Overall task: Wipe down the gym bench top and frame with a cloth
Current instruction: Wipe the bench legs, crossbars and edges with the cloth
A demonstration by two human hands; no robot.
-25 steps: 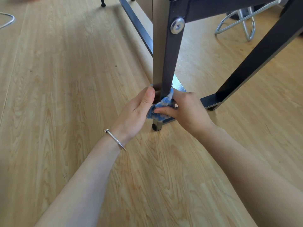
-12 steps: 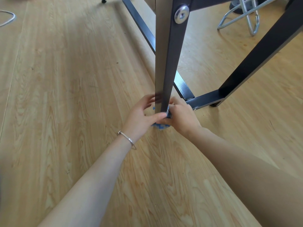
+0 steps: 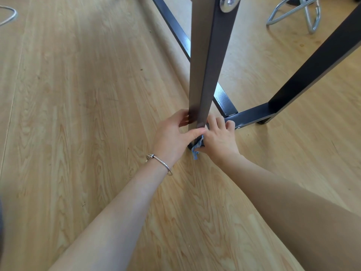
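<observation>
- Gripping the leg's lower end, the left hand (image 3: 172, 133) has its grip closed round it, thumb across the front face and fingers behind.
- Leg (image 3: 207, 65) stands upright on the floor (image 3: 78, 94). The wiping is down at its foot, so I judge this leg nearly done.
- Cloth (image 3: 196, 151), blue, is bunched at the foot between both hands, with a tuft hanging to the floor.
- Right hand (image 3: 219, 139) has its grip clamped on the cloth, pressing it to the leg's far side.
- Crossbar (image 3: 252, 116) and strut (image 3: 316, 61) likely remain. The top is out of view, so I cannot tell its state.
</observation>
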